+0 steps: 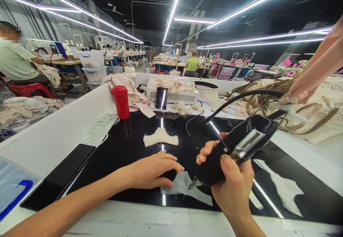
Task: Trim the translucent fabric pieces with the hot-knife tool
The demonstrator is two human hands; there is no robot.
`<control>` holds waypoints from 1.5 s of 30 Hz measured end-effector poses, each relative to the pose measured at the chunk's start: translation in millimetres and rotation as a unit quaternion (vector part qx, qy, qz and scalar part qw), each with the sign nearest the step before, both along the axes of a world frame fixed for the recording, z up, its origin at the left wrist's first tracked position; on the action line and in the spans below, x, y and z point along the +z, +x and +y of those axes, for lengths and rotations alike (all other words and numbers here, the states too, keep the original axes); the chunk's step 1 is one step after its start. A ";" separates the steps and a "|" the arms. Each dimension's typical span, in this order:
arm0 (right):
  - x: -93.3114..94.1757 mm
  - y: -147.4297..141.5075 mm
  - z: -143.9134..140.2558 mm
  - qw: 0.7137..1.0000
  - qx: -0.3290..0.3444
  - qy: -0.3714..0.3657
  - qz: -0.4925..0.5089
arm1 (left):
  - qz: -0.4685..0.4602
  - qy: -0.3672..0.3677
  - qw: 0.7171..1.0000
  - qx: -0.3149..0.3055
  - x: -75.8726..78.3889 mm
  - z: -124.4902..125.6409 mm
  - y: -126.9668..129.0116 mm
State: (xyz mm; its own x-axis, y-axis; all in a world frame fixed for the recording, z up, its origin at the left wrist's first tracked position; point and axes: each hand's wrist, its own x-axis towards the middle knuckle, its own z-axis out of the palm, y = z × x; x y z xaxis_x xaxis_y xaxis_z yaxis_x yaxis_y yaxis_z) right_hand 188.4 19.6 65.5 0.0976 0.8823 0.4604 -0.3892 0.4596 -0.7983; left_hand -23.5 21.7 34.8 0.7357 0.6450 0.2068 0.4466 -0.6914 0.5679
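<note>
The black hand tool is gripped in the right hand, whose fingers are clenched round its body; its metal-faced head points up and right, and a small pointed tip shows at its lower end, just above the thin pale fabric piece. A black cable runs from the tool back across the surface. The fabric piece lies flat on the glossy black surface, near its front edge. The left hand rests palm down beside it, fingers released and spread, the fingertips touching or just short of the piece's left edge (the reflections make this hard to tell).

Progress, as a judgement: the tool tip is at the piece but no cut or seal line can be made out, so the work on this piece appears to be at its start. A second, thicker white fabric piece lies apart, further back on the surface, untouched.

Further out stand a red bottle, a white ventilated box with scraps on it, and a heap of beige fabric and straps at the right. A black slab lies at the left edge.
</note>
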 end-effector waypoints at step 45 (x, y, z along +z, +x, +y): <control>-12.1 -25.5 4.4 0.999 0.030 0.024 0.032 | 0.042 -0.096 0.994 -0.013 -3.9 -1.0 -0.4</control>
